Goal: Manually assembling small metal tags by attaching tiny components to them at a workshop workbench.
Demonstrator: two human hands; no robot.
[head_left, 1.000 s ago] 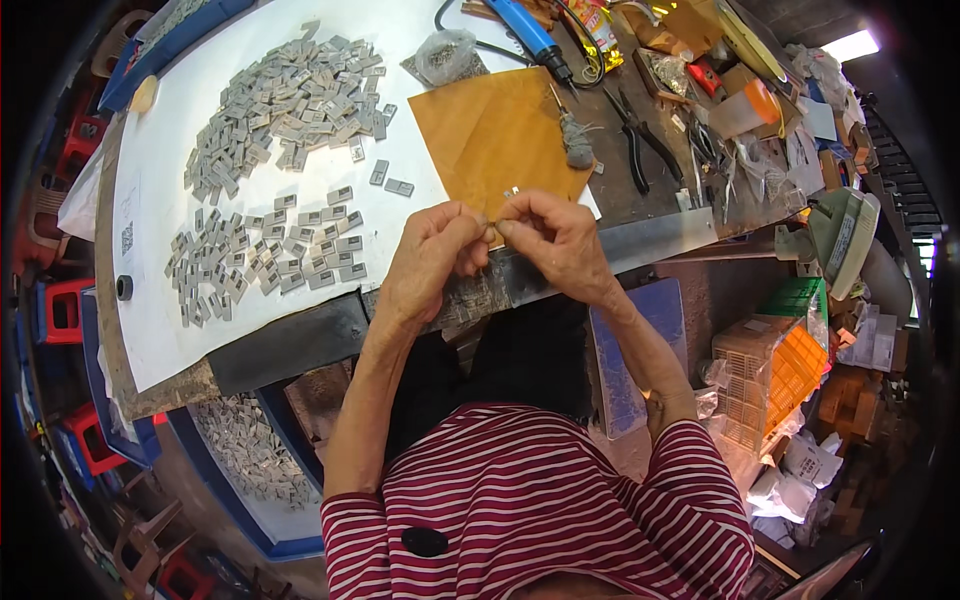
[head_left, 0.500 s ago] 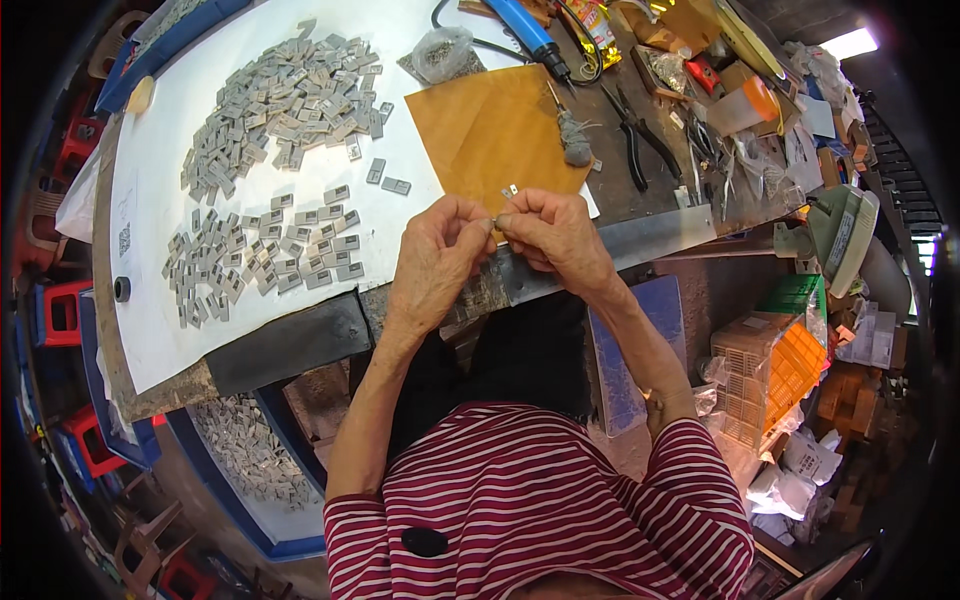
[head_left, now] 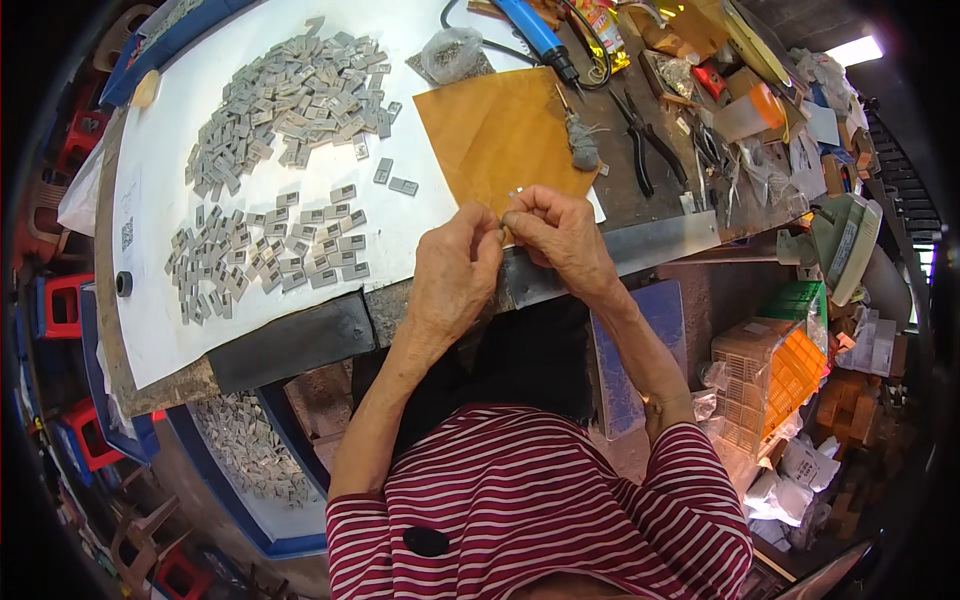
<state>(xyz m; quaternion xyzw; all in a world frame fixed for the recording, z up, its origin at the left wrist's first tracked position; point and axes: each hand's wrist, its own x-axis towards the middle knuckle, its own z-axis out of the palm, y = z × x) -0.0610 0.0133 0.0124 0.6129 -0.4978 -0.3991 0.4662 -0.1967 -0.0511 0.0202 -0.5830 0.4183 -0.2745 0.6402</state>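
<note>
At the table's front edge, my left hand (head_left: pixel 452 268) and my right hand (head_left: pixel 562 246) meet with thumbs and fingers pinched together. Whatever lies between the fingertips is hidden or too small to name. Just beyond the fingers lies a brown sheet (head_left: pixel 500 130), with a tiny pale piece (head_left: pixel 516 191) on its near part. A grey lump on a thin stick (head_left: pixel 581 145) rests on the sheet's right side. To the left, small grey metal pieces are spread on white paper, in a large heap (head_left: pixel 300 95) and a looser near group (head_left: pixel 270 245).
Black-handled pliers (head_left: pixel 650 150), a blue pen-shaped power tool (head_left: pixel 540 45) and a clear bag of small parts (head_left: pixel 452 55) lie at the back. Below the table stand a blue tray (head_left: pixel 270 545) of grey pieces and an orange crate (head_left: pixel 790 375). A black pad (head_left: pixel 290 345) covers part of the front edge.
My left hand has turned and shifted slightly right and down, its fingertips staying near my right hand's. The right hand stays pinched in nearly the same place. The view has shifted slightly.
</note>
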